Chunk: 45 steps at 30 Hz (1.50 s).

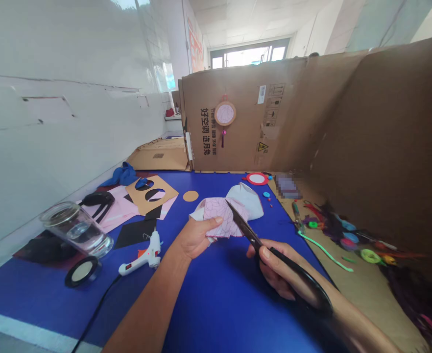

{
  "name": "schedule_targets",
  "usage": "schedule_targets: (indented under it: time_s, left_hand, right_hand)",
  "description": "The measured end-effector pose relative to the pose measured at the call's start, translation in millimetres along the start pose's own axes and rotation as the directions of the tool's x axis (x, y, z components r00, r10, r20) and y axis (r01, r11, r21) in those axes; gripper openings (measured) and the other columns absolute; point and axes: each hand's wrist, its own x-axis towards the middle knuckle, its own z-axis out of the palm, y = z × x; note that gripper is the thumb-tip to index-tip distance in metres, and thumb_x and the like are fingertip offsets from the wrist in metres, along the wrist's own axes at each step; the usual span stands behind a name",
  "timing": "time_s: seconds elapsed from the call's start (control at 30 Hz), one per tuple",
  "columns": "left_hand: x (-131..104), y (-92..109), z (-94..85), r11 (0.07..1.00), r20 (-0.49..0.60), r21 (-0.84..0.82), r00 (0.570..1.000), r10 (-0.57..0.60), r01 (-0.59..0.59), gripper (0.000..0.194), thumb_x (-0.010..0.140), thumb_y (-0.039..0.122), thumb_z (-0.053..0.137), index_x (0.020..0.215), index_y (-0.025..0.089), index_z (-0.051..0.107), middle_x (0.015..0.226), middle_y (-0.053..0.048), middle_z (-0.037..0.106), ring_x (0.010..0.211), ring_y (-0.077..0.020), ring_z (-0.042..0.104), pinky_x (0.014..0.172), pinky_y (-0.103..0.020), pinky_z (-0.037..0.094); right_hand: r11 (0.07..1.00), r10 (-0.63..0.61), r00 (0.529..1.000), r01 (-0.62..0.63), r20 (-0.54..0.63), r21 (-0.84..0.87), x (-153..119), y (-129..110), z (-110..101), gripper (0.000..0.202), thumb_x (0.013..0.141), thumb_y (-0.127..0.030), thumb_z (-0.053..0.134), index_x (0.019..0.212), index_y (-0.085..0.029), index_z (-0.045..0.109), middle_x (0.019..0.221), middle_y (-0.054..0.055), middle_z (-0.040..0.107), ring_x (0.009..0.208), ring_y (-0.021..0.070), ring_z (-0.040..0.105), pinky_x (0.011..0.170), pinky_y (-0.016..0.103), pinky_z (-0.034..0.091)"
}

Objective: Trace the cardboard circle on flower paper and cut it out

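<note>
My left hand (pixel 200 236) pinches a pale pink patterned fabric (pixel 218 212) by its left side, thumb on top, above the blue table. White cloth (pixel 251 198) spreads out behind and to the right of the patterned piece. My right hand (pixel 278 267) is closed around black scissors (pixel 251 235), whose blades point up and left. Their tip lies over the patterned fabric; whether the blades are parted cannot be made out. A tan disc (pixel 190 196) rests on the table just beyond the fabric.
At left are a glue gun (pixel 142 257) with a cord, a glass jar (pixel 78 230), its lid (pixel 82 271) and a cardboard sheet with holes (pixel 152 193). A red-rimmed disc (pixel 257 178) lies behind. Craft bits (pixel 348 238) line the right; cardboard walls (pixel 245 117) rise behind.
</note>
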Motion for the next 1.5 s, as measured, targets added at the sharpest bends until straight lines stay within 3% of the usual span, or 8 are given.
schedule_targets:
  time_s: [0.2, 0.57, 0.77, 0.97, 1.23, 1.5]
  left_hand:
    - [2, -1, -0.2, 1.0, 0.007, -0.007, 1.0, -0.008, 0.008, 0.072, 0.072, 0.018, 0.096, 0.14, 0.014, 0.072, 0.116, -0.016, 0.085, 0.114, -0.0368, 0.081, 0.102, -0.048, 0.065]
    - [0, 4, 0.4, 1.0, 0.0, 0.022, 1.0, -0.001, 0.001, 0.073, 0.069, 0.021, 0.099, 0.137, 0.013, 0.075, 0.118, -0.017, 0.084, 0.112, -0.0357, 0.081, 0.099, -0.045, 0.065]
    - [-2, 5, -0.5, 0.998, -0.016, 0.062, 1.0, -0.013, 0.014, 0.072, 0.07, 0.022, 0.098, 0.137, 0.014, 0.075, 0.115, -0.016, 0.084, 0.106, -0.0346, 0.081, 0.092, -0.043, 0.064]
    - [-3, 4, 2.1, 0.997, -0.019, 0.072, 1.0, -0.015, 0.017, 0.073, 0.068, 0.023, 0.1, 0.136, 0.014, 0.075, 0.112, -0.015, 0.085, 0.106, -0.0343, 0.081, 0.093, -0.043, 0.064]
    - [-2, 3, 1.6, 0.997, -0.025, 0.065, 0.999, -0.032, 0.034, 0.078, 0.065, 0.023, 0.102, 0.137, 0.015, 0.074, 0.111, -0.015, 0.085, 0.105, -0.0342, 0.082, 0.091, -0.042, 0.064]
    - [-3, 3, 1.3, 0.997, 0.002, 0.063, 0.999, -0.033, 0.033, 0.076, 0.069, 0.021, 0.1, 0.139, 0.016, 0.073, 0.121, -0.017, 0.083, 0.112, -0.0365, 0.081, 0.094, -0.045, 0.065]
  right_hand:
    - [0.999, -0.018, 0.998, 0.016, -0.063, -0.034, -2, 4, -1, 0.071, 0.095, -0.084, 0.068, 0.123, -0.018, 0.066, 0.071, -0.007, 0.043, 0.054, 0.0072, 0.028, 0.041, 0.018, 0.025]
    - [0.996, -0.075, 0.997, 0.075, 0.005, -0.045, 4, 6, -4, 0.07, 0.095, -0.083, 0.068, 0.118, -0.017, 0.066, 0.064, -0.01, 0.04, 0.048, 0.0067, 0.026, 0.039, 0.019, 0.026]
    - [0.982, -0.089, 0.993, 0.099, 0.073, -0.16, 9, 7, -9, 0.079, 0.094, -0.091, 0.058, 0.119, -0.017, 0.065, 0.056, -0.011, 0.042, 0.04, 0.0061, 0.03, 0.039, 0.02, 0.026]
    - [0.973, -0.098, 0.993, 0.109, 0.067, -0.203, 9, 6, -12, 0.079, 0.096, -0.091, 0.054, 0.122, -0.016, 0.064, 0.059, -0.009, 0.047, 0.042, 0.0069, 0.034, 0.042, 0.021, 0.03]
    - [0.974, -0.115, 0.991, 0.126, 0.065, -0.191, 10, 7, -12, 0.074, 0.097, -0.088, 0.059, 0.119, -0.017, 0.065, 0.06, -0.011, 0.041, 0.042, 0.0065, 0.031, 0.039, 0.02, 0.029]
    - [0.98, -0.11, 0.991, 0.121, 0.078, -0.16, 9, 9, -12, 0.075, 0.098, -0.088, 0.058, 0.121, -0.016, 0.064, 0.058, -0.011, 0.041, 0.041, 0.0062, 0.029, 0.037, 0.019, 0.028]
